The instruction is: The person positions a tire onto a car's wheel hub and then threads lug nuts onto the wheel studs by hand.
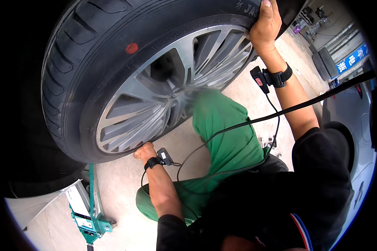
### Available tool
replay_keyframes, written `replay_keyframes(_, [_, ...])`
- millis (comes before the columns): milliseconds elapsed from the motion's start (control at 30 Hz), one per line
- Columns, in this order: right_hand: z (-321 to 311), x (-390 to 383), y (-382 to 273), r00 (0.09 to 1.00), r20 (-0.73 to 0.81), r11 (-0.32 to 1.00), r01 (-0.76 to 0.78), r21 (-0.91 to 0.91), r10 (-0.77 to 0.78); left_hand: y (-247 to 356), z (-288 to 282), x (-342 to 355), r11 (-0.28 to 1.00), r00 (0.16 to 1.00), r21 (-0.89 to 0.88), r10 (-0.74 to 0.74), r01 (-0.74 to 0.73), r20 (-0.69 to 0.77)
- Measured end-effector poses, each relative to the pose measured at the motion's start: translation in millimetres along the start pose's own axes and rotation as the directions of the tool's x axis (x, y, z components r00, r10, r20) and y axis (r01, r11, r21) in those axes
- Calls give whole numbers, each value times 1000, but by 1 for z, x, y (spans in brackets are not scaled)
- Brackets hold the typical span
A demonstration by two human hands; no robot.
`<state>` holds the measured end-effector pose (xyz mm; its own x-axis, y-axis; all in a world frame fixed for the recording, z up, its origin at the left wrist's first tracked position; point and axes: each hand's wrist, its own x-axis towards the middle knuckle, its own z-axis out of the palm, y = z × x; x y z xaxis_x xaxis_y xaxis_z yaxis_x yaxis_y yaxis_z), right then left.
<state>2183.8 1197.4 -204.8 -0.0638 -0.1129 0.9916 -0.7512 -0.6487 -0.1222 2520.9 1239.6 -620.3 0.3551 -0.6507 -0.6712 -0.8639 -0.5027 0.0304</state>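
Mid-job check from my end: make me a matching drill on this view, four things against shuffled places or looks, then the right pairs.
Things:
1. left hand
2. right hand
3. floor jack
4. wheel rim

Places or looks:
A. silver, with spokes
B. at the right side of the tyre, near the picture's top
C. at the tyre's lower edge
D. teal and white, at the picture's lower left

Pairs: 1-C; 2-B; 3-D; 4-A

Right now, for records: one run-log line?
left hand: on tire, lower edge; right hand: on tire, upper right; jack: at left
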Motion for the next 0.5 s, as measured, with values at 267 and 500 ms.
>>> replay_keyframes(267, [2, 1, 1, 999, 17, 996, 48, -80, -47, -10, 16, 28, 1000, 997, -19, -14, 15, 78])
replay_keyframes(500, [11, -1, 13, 995, -35, 987, 82, -140, -88, -9, 14, 24, 995, 995, 94, -24, 14, 101])
